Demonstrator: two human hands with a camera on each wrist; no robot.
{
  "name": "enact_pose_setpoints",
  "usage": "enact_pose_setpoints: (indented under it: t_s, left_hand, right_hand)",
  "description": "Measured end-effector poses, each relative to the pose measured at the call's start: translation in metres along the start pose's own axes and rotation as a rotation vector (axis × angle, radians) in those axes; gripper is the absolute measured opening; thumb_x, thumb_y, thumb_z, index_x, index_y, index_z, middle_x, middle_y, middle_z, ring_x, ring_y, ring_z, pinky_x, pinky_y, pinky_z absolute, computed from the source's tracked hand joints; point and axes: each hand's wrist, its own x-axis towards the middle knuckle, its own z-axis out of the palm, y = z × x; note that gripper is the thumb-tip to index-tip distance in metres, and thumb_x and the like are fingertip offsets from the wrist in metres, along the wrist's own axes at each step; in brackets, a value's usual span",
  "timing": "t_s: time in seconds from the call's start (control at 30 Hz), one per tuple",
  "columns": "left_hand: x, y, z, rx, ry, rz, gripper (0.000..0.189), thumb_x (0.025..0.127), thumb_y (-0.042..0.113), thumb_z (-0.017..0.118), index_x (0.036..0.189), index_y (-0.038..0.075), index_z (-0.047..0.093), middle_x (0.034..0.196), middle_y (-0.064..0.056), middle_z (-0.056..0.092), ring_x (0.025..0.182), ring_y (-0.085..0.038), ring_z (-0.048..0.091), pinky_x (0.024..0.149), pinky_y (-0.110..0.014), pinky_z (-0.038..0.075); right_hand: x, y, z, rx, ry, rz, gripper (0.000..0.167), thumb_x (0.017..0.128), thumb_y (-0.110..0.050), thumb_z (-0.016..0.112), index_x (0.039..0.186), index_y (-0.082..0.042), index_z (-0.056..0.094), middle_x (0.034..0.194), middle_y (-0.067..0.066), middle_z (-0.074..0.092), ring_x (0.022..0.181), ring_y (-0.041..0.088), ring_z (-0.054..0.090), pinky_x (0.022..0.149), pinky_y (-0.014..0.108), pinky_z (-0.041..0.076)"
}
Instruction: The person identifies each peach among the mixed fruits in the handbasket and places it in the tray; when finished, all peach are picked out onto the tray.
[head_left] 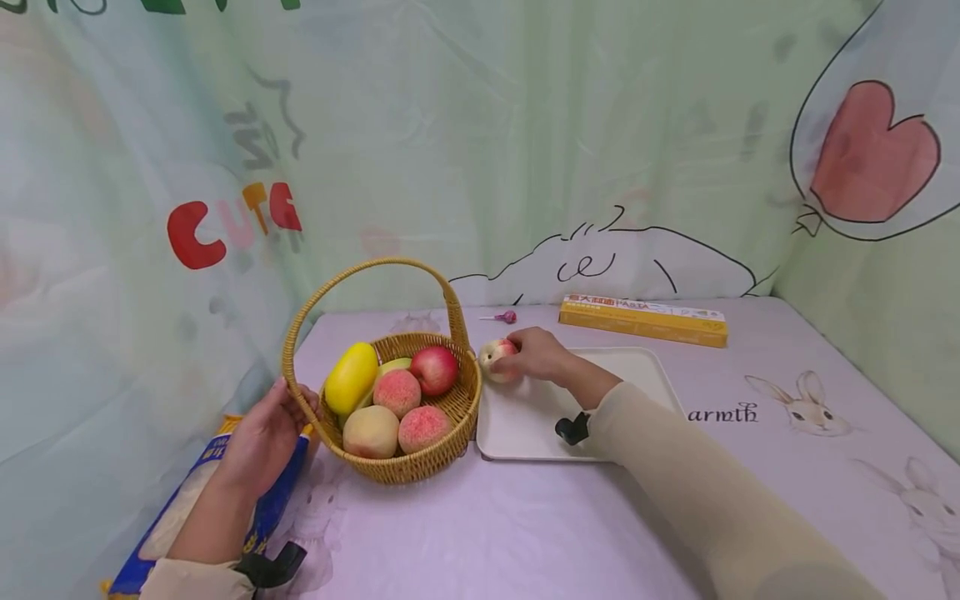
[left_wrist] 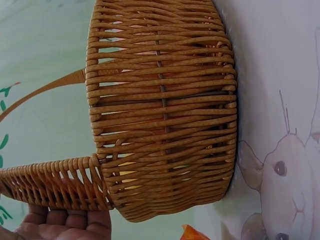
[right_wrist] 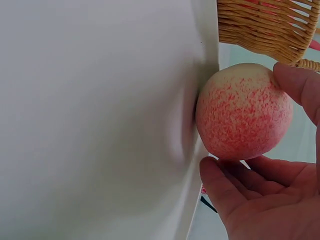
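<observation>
A wicker basket [head_left: 405, 471] with an arched handle holds a long yellow fruit [head_left: 351, 379], a red apple [head_left: 434, 371] and several peaches [head_left: 371, 432]. My left hand [head_left: 262, 437] holds the base of the basket's handle [left_wrist: 55, 182] on its left side, fingers behind it. Just right of the basket, my right hand [head_left: 542, 357] grips a pale peach with a red blush [right_wrist: 245, 112] between thumb and fingers. This peach is at the far left corner of a white tray [head_left: 585, 425], right by its rim.
Behind the tray lies a yellow pasta box [head_left: 643, 322], with a small lollipop [head_left: 507, 317] to its left. A blue bag [head_left: 277, 492] lies under my left forearm. Printed curtains [head_left: 570, 125] enclose the table's back and sides.
</observation>
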Motion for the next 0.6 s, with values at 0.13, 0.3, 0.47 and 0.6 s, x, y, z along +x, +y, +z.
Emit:
enact_pose_setpoints:
  t_s: [0.13, 0.3, 0.47, 0.6]
  left_hand:
    - [0.0, 0.0, -0.001, -0.005, -0.003, 0.001, 0.04, 0.116, 0.035, 0.022, 0.116, 0.015, 0.057, 0.104, 0.004, 0.065, 0.101, -0.015, 0.058, 0.092, -0.024, 0.046]
    - [0.0, 0.001, 0.0, 0.001, 0.005, -0.001, 0.039, 0.116, 0.035, 0.022, 0.116, 0.015, 0.056, 0.104, 0.004, 0.065, 0.101, -0.015, 0.058, 0.092, -0.024, 0.045]
    - [0.0, 0.002, 0.001, 0.0, 0.005, -0.001, 0.039, 0.116, 0.035, 0.022, 0.116, 0.015, 0.056, 0.103, 0.004, 0.065, 0.101, -0.015, 0.058, 0.092, -0.024, 0.045]
    - [0.0, 0.001, 0.001, -0.014, -0.01, 0.007, 0.039, 0.116, 0.034, 0.021, 0.116, 0.015, 0.055, 0.104, 0.004, 0.066, 0.101, -0.015, 0.058, 0.092, -0.024, 0.046]
  right_hand:
    - [-0.002, -0.001, -0.002, -0.008, 0.006, -0.004, 0.075, 0.087, -0.038, 0.079, 0.145, 0.003, 0.055, 0.139, 0.022, 0.064, 0.128, 0.035, 0.059, 0.11, 0.047, 0.047]
    - [-0.007, -0.004, -0.002, 0.008, 0.003, -0.009, 0.083, 0.087, -0.036, 0.08, 0.151, 0.005, 0.046, 0.147, 0.026, 0.057, 0.136, 0.038, 0.055, 0.114, 0.051, 0.044]
    - [-0.009, -0.005, -0.001, -0.011, 0.009, -0.042, 0.071, 0.087, -0.035, 0.08, 0.142, 0.003, 0.056, 0.137, 0.025, 0.063, 0.124, 0.036, 0.059, 0.107, 0.051, 0.048]
    - [-0.012, -0.007, -0.002, -0.009, 0.0, -0.042, 0.076, 0.09, -0.037, 0.077, 0.149, 0.003, 0.05, 0.144, 0.026, 0.058, 0.13, 0.038, 0.057, 0.109, 0.051, 0.048]
